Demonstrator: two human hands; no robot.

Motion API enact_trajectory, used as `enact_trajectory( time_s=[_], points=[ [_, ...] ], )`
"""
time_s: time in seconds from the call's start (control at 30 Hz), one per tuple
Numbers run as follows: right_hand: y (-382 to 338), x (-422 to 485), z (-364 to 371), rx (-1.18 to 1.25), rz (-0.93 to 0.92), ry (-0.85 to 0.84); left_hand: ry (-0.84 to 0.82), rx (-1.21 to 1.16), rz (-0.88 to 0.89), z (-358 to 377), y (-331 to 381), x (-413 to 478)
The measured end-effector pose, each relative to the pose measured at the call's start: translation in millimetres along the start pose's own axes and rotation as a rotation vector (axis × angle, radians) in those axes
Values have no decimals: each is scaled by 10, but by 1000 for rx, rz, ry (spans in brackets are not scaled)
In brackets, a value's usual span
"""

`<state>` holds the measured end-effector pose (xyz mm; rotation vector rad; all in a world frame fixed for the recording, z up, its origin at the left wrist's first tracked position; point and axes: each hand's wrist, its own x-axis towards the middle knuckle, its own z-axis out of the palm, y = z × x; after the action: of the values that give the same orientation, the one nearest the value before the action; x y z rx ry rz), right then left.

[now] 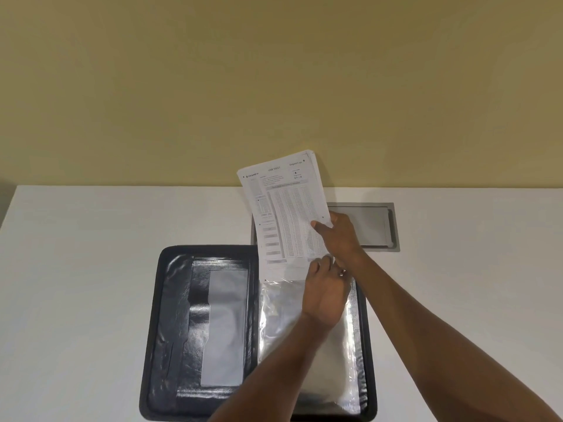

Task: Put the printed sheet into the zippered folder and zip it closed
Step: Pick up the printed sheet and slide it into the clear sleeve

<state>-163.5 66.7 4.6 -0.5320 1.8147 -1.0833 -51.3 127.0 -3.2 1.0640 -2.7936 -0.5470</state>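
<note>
White counter (91, 269) under a yellow wall carries the open black folder (170, 330), at whose 1 o'clock the right hand (341, 236) pinches the printed sheet (283, 208) while the left hand (326, 296) parts the clear sleeve (280, 315); insertion is under way, and next comes sliding it down.

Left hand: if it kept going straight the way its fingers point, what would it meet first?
The left hand points up and away, at the lower edge of the printed sheet, which it seems to touch already. Beyond lies the right hand; depth is unclear.
</note>
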Motion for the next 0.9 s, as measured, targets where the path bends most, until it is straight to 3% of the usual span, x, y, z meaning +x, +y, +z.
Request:
enact_trajectory(
  time_s=[0.17, 0.37, 0.6, 0.8, 0.9],
  points=[
    [38, 16, -57, 47, 58, -32, 50, 67, 104, 88, -93, -31],
    [205, -4, -192, 83, 217, -97, 48, -13, 51, 85, -152, 43],
    [362, -2, -361, -125, 268, -257, 27, -68, 0, 190, -148, 145],
    [261, 197, -434, -44, 284, -146, 1, -143, -94, 159, -106, 284],
    [186, 324, -471, -122, 283, -66, -46, -196, -196, 192, -76, 366]
  ],
)
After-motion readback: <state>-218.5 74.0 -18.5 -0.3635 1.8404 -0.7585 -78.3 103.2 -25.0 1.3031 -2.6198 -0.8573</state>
